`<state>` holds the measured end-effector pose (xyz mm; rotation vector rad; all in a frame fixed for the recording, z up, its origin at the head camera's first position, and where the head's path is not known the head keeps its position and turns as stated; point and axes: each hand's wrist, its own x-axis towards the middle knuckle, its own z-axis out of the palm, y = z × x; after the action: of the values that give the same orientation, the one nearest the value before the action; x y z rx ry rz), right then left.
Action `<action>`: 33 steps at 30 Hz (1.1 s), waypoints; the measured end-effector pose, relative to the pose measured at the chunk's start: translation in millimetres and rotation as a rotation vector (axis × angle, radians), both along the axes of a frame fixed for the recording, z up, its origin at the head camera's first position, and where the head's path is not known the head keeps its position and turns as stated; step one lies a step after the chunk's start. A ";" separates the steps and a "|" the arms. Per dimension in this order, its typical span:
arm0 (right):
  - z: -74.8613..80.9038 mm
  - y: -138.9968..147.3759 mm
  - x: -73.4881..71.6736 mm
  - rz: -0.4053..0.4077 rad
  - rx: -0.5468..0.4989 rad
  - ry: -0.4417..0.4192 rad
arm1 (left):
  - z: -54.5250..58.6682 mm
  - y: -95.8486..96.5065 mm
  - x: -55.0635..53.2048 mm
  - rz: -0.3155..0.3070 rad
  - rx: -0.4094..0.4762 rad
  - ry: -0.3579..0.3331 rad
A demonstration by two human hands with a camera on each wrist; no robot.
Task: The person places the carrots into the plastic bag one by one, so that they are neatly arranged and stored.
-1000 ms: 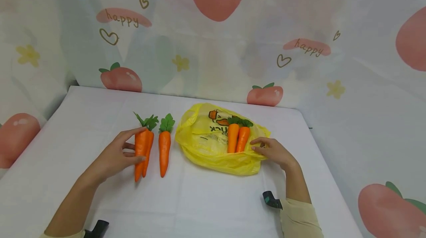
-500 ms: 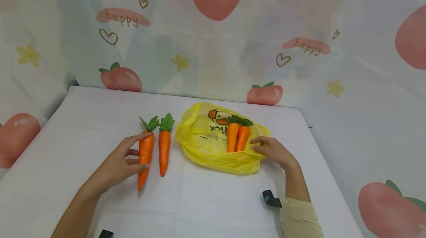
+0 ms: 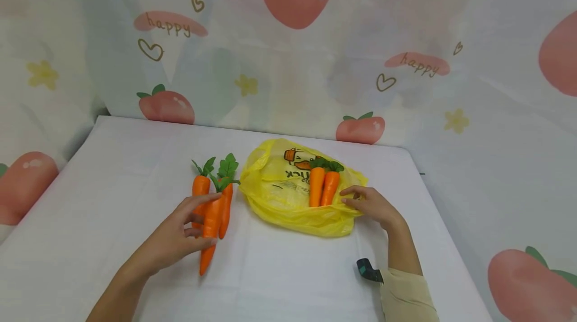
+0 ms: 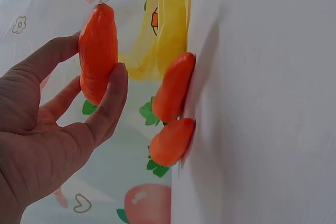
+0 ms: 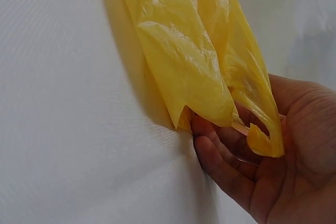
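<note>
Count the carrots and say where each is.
5: one carrot held in the left grip, a second carrot and third carrot on the table, a fourth carrot and fifth carrot in the yellow bag. The bag may hide more.

The bag is thin, translucent plastic film, crinkled and glossy. The carrots have smooth, faintly uneven bodies with a low, plastic-like sheen. The leaves appear thin and matt; cloth or plastic cannot be determined. The table cover is matt, finely textured cloth. The backdrop is smooth, printed sheeting.
</note>
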<state>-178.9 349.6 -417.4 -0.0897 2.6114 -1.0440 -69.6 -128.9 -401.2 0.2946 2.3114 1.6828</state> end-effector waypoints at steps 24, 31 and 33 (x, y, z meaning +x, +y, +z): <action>-0.7 1.4 1.8 -0.009 0.002 -0.004 | 1.4 38.5 14.0 -0.069 0.036 -0.044; 0.3 -0.4 1.4 -0.004 0.005 0.000 | 6.1 45.0 9.8 -0.092 0.070 0.003; 1.1 -1.5 1.2 -0.004 0.004 0.001 | 7.3 46.6 8.3 -0.096 0.073 0.002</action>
<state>-177.7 348.1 -416.2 -0.0844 2.6154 -1.0396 -61.4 -82.3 -393.9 0.4148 2.2032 1.7231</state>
